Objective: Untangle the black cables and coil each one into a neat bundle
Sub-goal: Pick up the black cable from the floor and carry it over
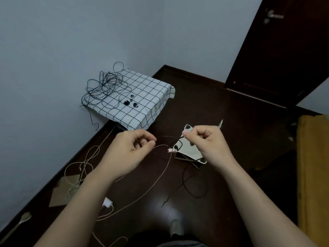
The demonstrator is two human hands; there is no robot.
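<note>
Head view: your left hand [131, 150] pinches a thin pale cable [161, 145] — your right hand [204, 141] is curled tight, but I can't tell around what. Up by the wall, the black cables [105, 86] lie tangled on the checked cloth [147, 93].

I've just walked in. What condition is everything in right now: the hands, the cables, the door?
Left hand: pinches the pale cable between thumb and forefinger.
Right hand: fingers curled; what it holds is unclear.
Black cables on the checked cloth: tangled, not coiled.
Loose black cable on the floor: uncoiled.
Door: open.
</note>
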